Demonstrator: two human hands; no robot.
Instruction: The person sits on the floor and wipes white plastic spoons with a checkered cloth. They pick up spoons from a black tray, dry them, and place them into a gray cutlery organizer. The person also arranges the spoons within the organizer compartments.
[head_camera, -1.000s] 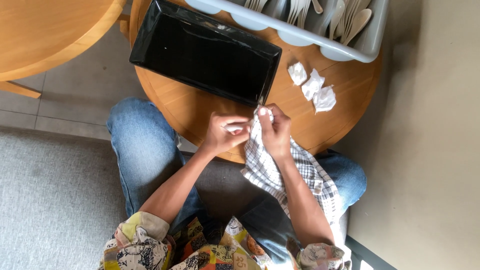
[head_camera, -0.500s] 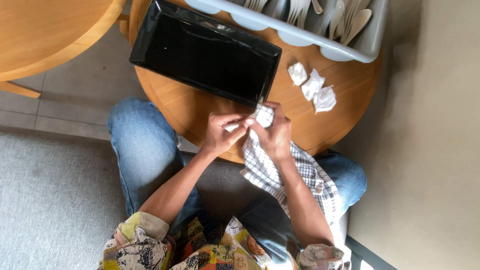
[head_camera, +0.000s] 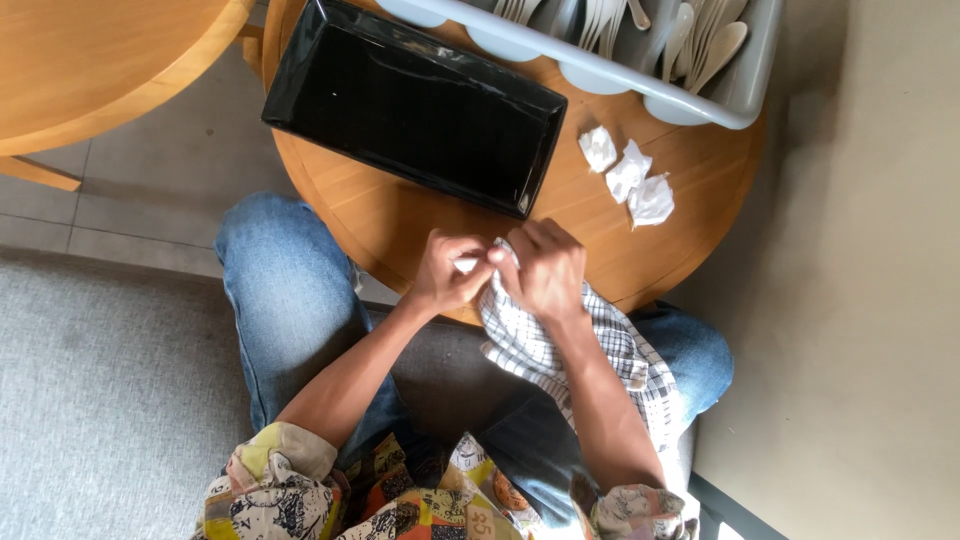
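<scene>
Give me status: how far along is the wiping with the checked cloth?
Done: nothing shows as finished; the black tray holds nothing. In hand: left hand pinches a small pale item, too hidden to identify, and right hand rubs it with the checked cloth. Left: the grey cutlery bin looks full.

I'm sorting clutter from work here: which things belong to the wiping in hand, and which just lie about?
In hand:
left hand, pinching a small pale item, too hidden to name
right hand, gripping the checked cloth

Lying about:
black tray
three crumpled papers
grey cutlery rack with spoons
round wooden table
</scene>
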